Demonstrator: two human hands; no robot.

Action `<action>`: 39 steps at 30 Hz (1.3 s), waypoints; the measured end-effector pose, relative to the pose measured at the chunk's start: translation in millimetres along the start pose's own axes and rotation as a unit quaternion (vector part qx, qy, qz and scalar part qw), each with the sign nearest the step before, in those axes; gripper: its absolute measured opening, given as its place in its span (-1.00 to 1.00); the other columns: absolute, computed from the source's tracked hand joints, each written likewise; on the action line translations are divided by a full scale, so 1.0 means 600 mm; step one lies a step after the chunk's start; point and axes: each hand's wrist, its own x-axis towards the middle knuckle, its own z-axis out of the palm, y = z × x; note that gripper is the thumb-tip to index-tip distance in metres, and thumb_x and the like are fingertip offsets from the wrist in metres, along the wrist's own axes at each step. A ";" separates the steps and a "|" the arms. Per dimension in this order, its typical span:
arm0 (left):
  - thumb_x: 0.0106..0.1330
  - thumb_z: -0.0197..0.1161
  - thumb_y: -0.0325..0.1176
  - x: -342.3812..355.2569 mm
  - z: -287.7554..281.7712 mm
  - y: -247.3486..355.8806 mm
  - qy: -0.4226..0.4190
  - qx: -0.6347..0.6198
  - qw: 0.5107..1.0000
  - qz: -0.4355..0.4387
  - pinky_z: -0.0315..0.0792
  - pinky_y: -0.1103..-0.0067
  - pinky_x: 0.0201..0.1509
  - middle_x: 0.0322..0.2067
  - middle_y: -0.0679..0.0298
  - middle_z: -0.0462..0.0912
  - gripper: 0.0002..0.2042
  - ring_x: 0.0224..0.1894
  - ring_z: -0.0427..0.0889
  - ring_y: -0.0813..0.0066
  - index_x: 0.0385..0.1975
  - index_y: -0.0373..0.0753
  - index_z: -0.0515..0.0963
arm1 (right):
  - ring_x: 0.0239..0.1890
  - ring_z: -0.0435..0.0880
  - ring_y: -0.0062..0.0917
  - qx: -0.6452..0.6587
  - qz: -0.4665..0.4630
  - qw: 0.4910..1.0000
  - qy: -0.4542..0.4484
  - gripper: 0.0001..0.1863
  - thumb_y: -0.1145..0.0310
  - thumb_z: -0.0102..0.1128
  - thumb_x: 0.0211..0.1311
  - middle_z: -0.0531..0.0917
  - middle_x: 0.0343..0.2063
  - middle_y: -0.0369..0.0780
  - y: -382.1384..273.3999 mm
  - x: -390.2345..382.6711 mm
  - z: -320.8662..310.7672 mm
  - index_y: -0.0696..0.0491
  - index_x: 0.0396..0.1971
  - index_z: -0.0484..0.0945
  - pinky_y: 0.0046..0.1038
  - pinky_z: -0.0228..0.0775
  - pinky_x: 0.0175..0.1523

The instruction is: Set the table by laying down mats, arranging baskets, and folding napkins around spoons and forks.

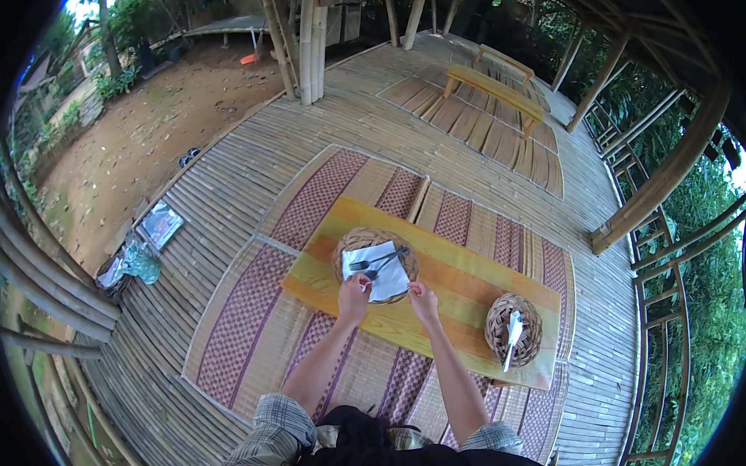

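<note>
A round woven plate (344, 247) rests on the low yellow wooden table (462, 273). On it lies a white napkin (394, 286), spread out, with a dark fork (360, 266) and what looks like a spoon (371, 275) crossing over it. My left hand (353, 299) is closed at the napkin's near left corner, beside the cutlery ends. At the near right corner my right hand (422, 300) pinches the napkin edge. Farther right, a second woven plate (532, 327) holds a white rolled napkin (514, 330).
Striped woven mats (238, 335) lie under the table on a bamboo floor (173, 300). To the left sit a clear plastic bag (142, 262) and a flat package (160, 224). Another low table (493, 93) stands far back; a bamboo railing (664, 325) runs along the right.
</note>
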 end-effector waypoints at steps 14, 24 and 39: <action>-0.13 0.18 -0.44 0.077 -0.027 -0.050 -0.076 0.194 0.973 0.095 0.24 0.31 -0.14 -0.26 0.24 0.34 -0.80 -0.10 0.27 0.22 -0.46 -0.08 0.40 | -0.25 0.44 -0.39 -0.241 -0.200 0.946 -0.086 -0.80 0.38 -0.01 -0.05 0.51 -0.41 -0.17 0.027 0.080 0.035 0.05 -0.36 0.48 -0.39 0.24 -0.10; -0.09 0.14 -0.46 0.130 0.035 -0.105 -0.188 0.247 0.943 0.122 0.22 0.43 -0.02 -0.18 0.26 0.36 -0.61 -0.05 0.26 0.27 -0.17 -0.13 0.35 | -0.04 0.18 -0.42 -0.317 -0.286 0.901 -0.077 -0.58 0.36 0.06 -0.13 0.36 -0.16 -0.33 0.009 0.159 0.116 0.02 -0.14 0.35 -0.31 0.06 0.01; -0.07 0.07 -0.46 0.123 0.066 -0.078 -0.093 0.320 0.939 0.084 0.19 0.40 -0.13 -0.24 0.29 0.32 -0.75 -0.09 0.22 0.28 -0.32 -0.10 0.43 | -0.19 0.30 -0.44 -0.352 -0.329 0.872 -0.085 -0.86 0.46 -0.04 -0.14 0.41 -0.42 -0.24 0.021 0.196 0.119 0.07 -0.48 0.42 -0.38 0.12 -0.10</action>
